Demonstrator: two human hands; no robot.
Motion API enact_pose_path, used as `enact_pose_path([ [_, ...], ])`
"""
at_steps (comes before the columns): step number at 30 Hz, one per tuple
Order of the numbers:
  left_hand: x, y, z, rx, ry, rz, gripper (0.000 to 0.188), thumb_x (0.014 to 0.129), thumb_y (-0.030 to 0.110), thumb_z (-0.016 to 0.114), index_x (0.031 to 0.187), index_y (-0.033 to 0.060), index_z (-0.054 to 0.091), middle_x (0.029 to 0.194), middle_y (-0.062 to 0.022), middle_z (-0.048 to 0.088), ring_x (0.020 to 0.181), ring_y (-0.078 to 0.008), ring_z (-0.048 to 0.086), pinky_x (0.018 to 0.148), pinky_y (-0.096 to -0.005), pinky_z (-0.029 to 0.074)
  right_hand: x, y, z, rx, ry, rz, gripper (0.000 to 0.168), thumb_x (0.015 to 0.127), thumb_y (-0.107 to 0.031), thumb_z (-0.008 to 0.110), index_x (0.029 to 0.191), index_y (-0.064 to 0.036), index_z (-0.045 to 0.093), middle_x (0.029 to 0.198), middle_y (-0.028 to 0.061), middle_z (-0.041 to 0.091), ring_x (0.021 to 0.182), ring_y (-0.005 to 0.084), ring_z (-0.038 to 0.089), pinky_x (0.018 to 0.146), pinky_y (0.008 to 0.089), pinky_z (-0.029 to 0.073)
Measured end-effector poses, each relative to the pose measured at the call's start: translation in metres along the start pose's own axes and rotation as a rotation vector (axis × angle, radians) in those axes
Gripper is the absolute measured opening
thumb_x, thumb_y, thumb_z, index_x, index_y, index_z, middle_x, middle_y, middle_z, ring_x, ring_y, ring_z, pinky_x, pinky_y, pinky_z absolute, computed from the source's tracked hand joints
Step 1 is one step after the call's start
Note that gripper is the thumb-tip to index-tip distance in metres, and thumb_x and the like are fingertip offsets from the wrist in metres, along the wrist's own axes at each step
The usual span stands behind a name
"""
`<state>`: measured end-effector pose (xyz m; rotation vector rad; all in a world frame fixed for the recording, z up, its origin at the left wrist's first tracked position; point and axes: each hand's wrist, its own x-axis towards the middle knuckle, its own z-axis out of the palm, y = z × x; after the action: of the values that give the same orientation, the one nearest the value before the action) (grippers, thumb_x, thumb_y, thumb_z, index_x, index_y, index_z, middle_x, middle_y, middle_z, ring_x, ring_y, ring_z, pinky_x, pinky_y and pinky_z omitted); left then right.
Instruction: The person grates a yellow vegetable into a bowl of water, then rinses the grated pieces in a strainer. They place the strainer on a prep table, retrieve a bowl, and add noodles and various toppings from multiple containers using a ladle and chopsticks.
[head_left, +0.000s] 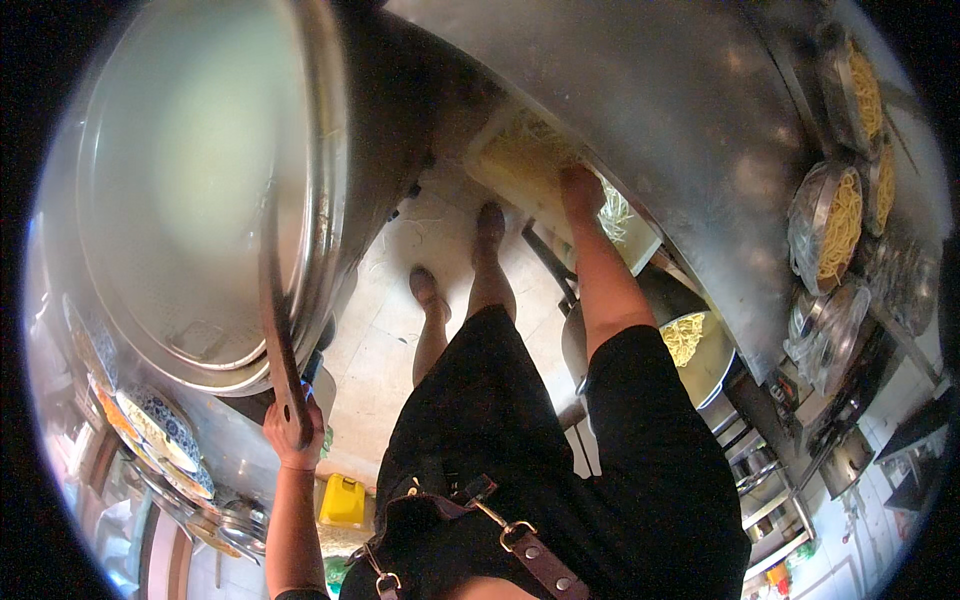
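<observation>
On the left, a large metal pot (187, 165) gives off steam over cloudy liquid. A long wooden handle (276, 322) with a hole near its end lies across its rim. My left hand (294, 427) grips that end just outside the rim, its fingers partly hidden by the wood. My right hand (582, 191) reaches down into a pale rectangular tray (517, 161) under the edge of the metal worktop; its fingertips are blurred and hidden, so I cannot tell what they hold. Pale noodle-like strands (616, 214) lie in the tray beside this hand.
The metal worktop (637, 97) spans the upper right, with noodle-filled bowls (836, 225) at its far side. Below my right arm, a pot (716, 375) holds yellow noodles (682, 337). Patterned plates of food (161, 427) stand at lower left. A yellow container (342, 500) sits low down.
</observation>
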<state>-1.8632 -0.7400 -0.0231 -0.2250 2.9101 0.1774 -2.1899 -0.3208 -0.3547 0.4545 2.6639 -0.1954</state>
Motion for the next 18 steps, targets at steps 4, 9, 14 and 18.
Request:
enact_pose_path([
  [4, 0.000, -0.001, 0.000, -0.200, 0.002, -0.125, 0.019, 0.073, 0.012, 0.062, 0.090, 0.0033, 0.061, 0.074, -0.0168, 0.060, 0.067, -0.0340, 0.059, 0.063, -0.0412, 0.048, 0.003, 0.003, 0.000, -0.147, -0.123, -0.072, 0.031, 0.082, -0.035, 0.050, 0.089, -0.011, 0.069, 0.092, 0.0140, 0.067, 0.086, 0.0346, 0.063, 0.075, 0.0454, 0.049],
  [9, 0.016, 0.022, -0.024, -0.084, 0.004, -0.103, 0.019, 0.070, 0.012, 0.062, 0.086, 0.0013, 0.060, 0.075, -0.0174, 0.060, 0.070, -0.0357, 0.059, 0.066, -0.0411, 0.048, -0.011, 0.030, -0.012, -0.001, 0.007, -0.168, 0.030, 0.080, -0.034, 0.053, 0.089, -0.012, 0.070, 0.088, 0.0124, 0.068, 0.084, 0.0325, 0.064, 0.074, 0.0443, 0.049],
  [14, 0.005, 0.014, -0.019, -0.102, -0.050, -0.106, 0.014, 0.075, 0.011, 0.058, 0.085, 0.0015, 0.059, 0.075, -0.0145, 0.059, 0.069, -0.0333, 0.058, 0.064, -0.0404, 0.047, -0.025, 0.061, -0.032, 0.105, 0.035, -0.208, 0.028, 0.078, -0.034, 0.056, 0.090, -0.012, 0.070, 0.086, 0.0119, 0.068, 0.083, 0.0295, 0.064, 0.074, 0.0399, 0.050],
  [18, 0.003, 0.011, -0.013, -0.116, 0.000, -0.090, 0.014, 0.074, 0.011, 0.059, 0.084, 0.0015, 0.058, 0.073, -0.0134, 0.058, 0.068, -0.0324, 0.058, 0.063, -0.0407, 0.046, -0.026, 0.061, -0.030, 0.309, 0.070, -0.259, 0.028, 0.079, -0.034, 0.056, 0.090, -0.013, 0.070, 0.087, 0.0121, 0.068, 0.083, 0.0308, 0.064, 0.074, 0.0409, 0.050],
])
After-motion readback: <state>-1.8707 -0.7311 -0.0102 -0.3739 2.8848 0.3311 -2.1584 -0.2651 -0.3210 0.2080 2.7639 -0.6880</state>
